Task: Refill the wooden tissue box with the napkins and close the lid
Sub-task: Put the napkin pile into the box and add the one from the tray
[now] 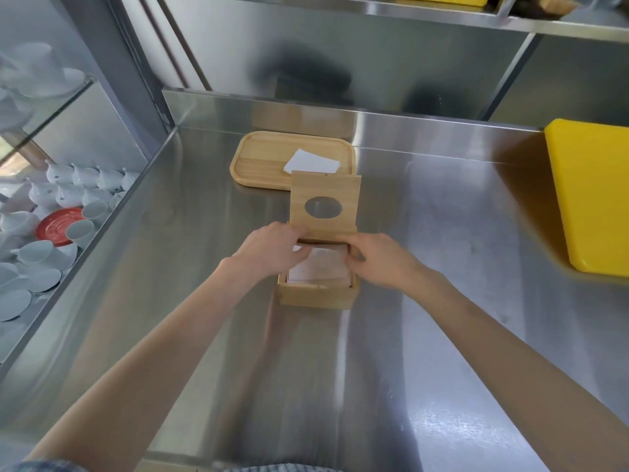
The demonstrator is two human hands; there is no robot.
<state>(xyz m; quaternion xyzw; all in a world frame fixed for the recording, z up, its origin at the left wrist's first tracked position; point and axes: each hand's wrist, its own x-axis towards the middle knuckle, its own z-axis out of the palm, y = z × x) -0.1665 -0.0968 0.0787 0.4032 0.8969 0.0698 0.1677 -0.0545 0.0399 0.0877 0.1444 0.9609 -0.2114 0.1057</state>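
The wooden tissue box (pixel 316 295) stands in the middle of the steel counter with a stack of white napkins (pixel 321 269) inside. Its lid (pixel 325 201), with an oval hole, stands open and upright at the box's far edge. My left hand (pixel 269 248) reaches into the box from the left, fingers on the napkins. My right hand (pixel 377 255) comes in from the right, fingertips at the napkins' far right corner. Behind the lid, a wooden tray (pixel 262 161) holds a few more white napkins (pixel 311 161).
A yellow bin (pixel 592 195) sits at the counter's right edge. To the left, below a glass shelf, are several white cups and teapots (pixel 68 192) and a red saucer (pixel 58 226). A steel backsplash and shelf rise behind the counter.
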